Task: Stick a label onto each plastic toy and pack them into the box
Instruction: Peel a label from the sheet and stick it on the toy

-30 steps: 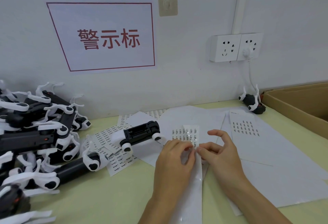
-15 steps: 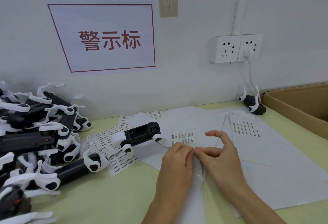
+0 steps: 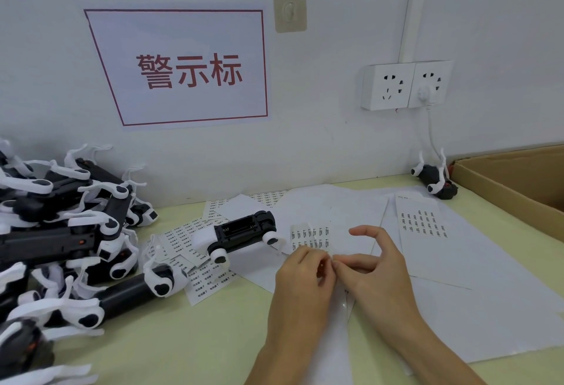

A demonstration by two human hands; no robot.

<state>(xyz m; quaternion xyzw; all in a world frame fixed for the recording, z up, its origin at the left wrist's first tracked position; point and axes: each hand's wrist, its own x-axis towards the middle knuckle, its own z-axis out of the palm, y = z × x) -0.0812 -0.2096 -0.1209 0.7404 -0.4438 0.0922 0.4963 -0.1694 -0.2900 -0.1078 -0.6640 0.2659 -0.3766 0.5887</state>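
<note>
On the far wall we see a white sign (image 3: 180,67) with a red border and three large red Chinese characters, set left of centre. Just right of it, higher up, a beige adhesive wall hook (image 3: 290,10) is stuck to the wall. Further right, a white double power socket (image 3: 406,85) is mounted on the wall, with a white plug (image 3: 424,93) in its right half. A white cable (image 3: 431,130) hangs down from that plug toward the table. A white cable duct (image 3: 412,9) runs up the wall from the socket. Below all this we see the pale yellow-green tabletop (image 3: 171,345).
</note>
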